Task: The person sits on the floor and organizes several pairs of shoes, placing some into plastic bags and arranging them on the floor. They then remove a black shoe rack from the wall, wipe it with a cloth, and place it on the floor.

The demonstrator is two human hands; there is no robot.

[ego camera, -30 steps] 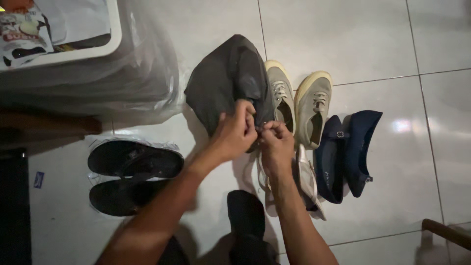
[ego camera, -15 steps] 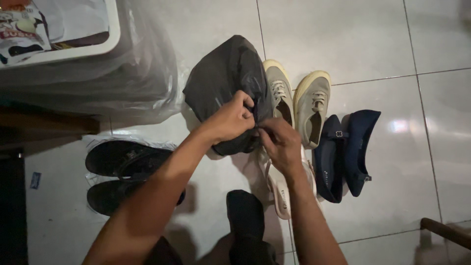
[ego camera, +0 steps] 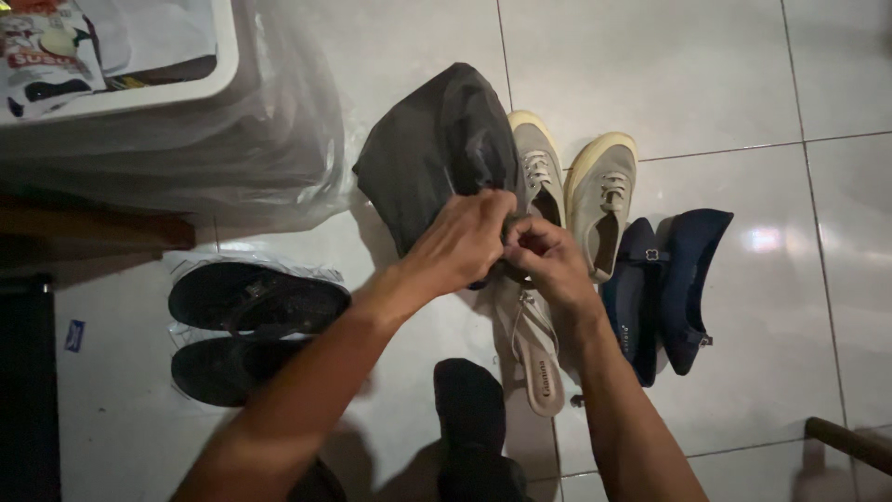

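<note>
Black and soft, the shape nearest you at the bottom edge (ego camera: 469,409) sits between your forearms — a sock or a dark shoe, too dim to tell. Just beyond it the pale sandal (ego camera: 537,349) lies flat on the tiled floor (ego camera: 706,84) with its insole showing in full, where a second ago your right arm covered much of it; your wrist has lifted off toward the bag. To your left, well apart, the black sandals (ego camera: 251,321) rest on a clear plastic sheet and have not shifted. Your left hand (ego camera: 460,244) is closed over the gathered mouth of the dark grey plastic bag (ego camera: 437,153), and your right hand (ego camera: 544,258) is pinched shut on the same bunch — the two hands now press together, knuckle to knuckle, where half a second ago they were slightly parted with the fingers picking at the plastic. That closing-up reads, as a judgement, like the neck of the bag being twisted or knotted tight rather than opened. The bag itself lies on the floor just beside the grey lace-up sneakers (ego camera: 571,191), touching the nearer one, and its bulk has barely moved. Right of those stand the navy flats (ego camera: 669,284), unchanged. Farthest off, top left, a white tub wrapped in clear plastic (ego camera: 186,130) stays put.
</note>
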